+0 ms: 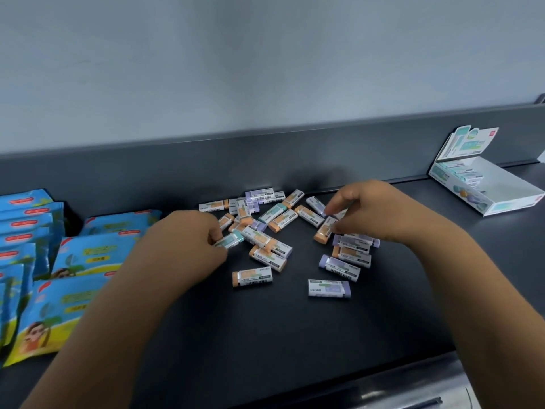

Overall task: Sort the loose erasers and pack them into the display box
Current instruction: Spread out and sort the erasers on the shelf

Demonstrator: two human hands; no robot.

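Observation:
Several loose erasers in white sleeves, with orange, purple and teal ends, lie scattered on the dark counter (265, 320). My left hand (188, 240) pinches a teal eraser (230, 240) at the pile's left edge. On the pile's right side my right hand (371, 214) has its fingers curled round an orange eraser (323, 231), its forefinger touching a purple one (317, 205). The white display box (495, 193) stands open at the far right, lid raised, with a few erasers stacked at its back end.
Blue snack packets (73, 261) lie in overlapping rows on the counter's left part. A dark raised back ledge (265, 160) runs behind the pile below a grey wall. A metal edge (413, 388) borders the counter's front at bottom right.

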